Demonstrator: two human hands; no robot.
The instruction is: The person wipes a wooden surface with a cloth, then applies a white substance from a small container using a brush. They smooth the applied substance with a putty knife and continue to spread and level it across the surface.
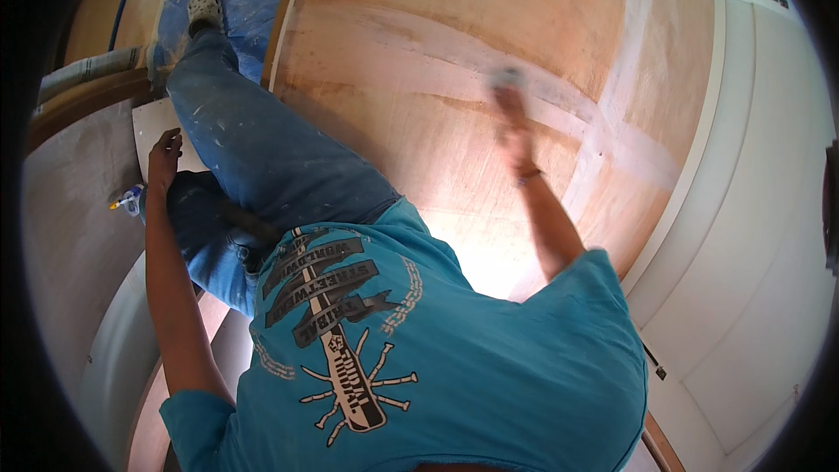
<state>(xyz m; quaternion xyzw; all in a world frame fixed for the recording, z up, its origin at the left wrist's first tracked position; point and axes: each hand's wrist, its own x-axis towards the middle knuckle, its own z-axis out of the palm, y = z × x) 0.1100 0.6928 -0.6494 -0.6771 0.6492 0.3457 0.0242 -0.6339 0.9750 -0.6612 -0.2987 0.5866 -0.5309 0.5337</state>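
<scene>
My right hand (514, 135) reaches up to a plywood panel (411, 140). Motion smears its fingers, which seem closed round a small dark grey, pad-like object (507, 79) at the panel's face; its exact kind is too blurred to make out. Pale bands of filler (559, 92) run across and along the panel near that hand. Beside my bent knee, my left hand (164, 156) hangs loosely with nothing in it, its fingers slightly curled and apart.
A clear bottle with a yellow tip (129, 200) stands by my left forearm. My outstretched leg ends in a pale clog (205, 10) on blue sheeting (249, 31). White panelling (743, 166) rises at the right. A wooden edge (87, 109) lies at the left.
</scene>
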